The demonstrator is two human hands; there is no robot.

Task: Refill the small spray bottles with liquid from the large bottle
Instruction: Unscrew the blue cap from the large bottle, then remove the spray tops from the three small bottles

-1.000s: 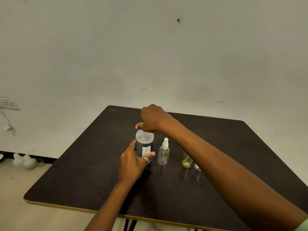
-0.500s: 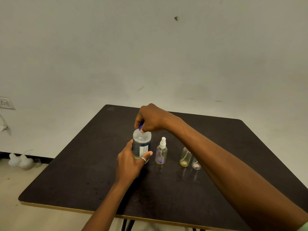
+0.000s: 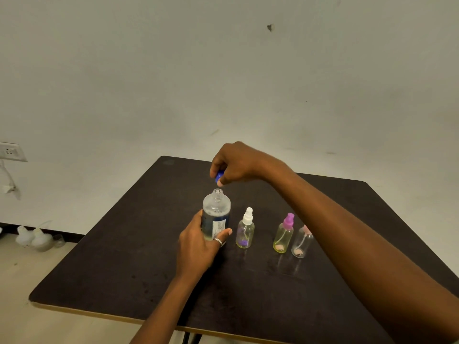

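The large bottle (image 3: 216,214), clear, labelled and uncapped, stood mid-way across the table (image 3: 124,269), gripped by your left hand (image 3: 198,247). Your right hand (image 3: 238,162) pinched the blue cap (image 3: 219,175) just above it. Three small spray bottles (image 3: 245,229) stood beside it, toward the right edge.

- Your head camera looks forward and down across the table (image 3: 124,256) toward the wall (image 3: 223,83).
- It sits close: your left hand (image 3: 198,244) and right hand (image 3: 236,162) occupy mid-frame.
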